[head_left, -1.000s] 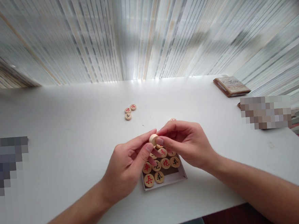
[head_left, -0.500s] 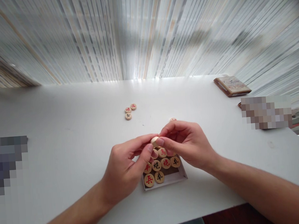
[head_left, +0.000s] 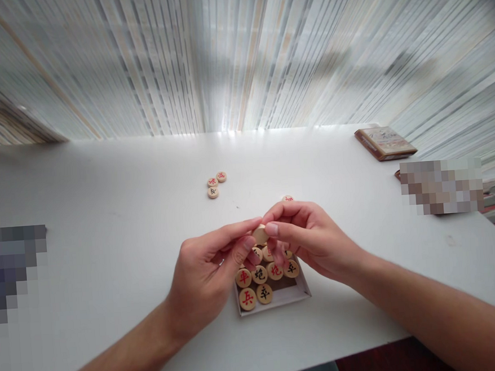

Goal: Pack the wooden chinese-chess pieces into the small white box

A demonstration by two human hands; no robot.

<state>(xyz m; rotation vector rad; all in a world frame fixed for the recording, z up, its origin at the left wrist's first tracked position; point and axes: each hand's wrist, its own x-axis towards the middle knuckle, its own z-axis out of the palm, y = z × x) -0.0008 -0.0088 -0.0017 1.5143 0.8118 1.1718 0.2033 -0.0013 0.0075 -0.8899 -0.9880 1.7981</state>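
Between the fingertips of my left hand and my right hand is a round wooden Chinese chess piece. Both hands pinch it above a shallow white box; the side facing me is plain. Inside the box lie rows of similar pieces with red and black characters, such as a red-marked piece and a black-marked piece in the nearest row. The far part of the box is hidden behind my hands.
Three loose chess pieces lie together farther back on the white table. Another piece shows just beyond my right hand. A brown-edged flat box rests at the back right, near a blurred-out object. A striped curtain hangs behind.
The held piece has turned so that its flat blank side shows more. My right fingers have shifted slightly, with the lower ones now hanging over the box.
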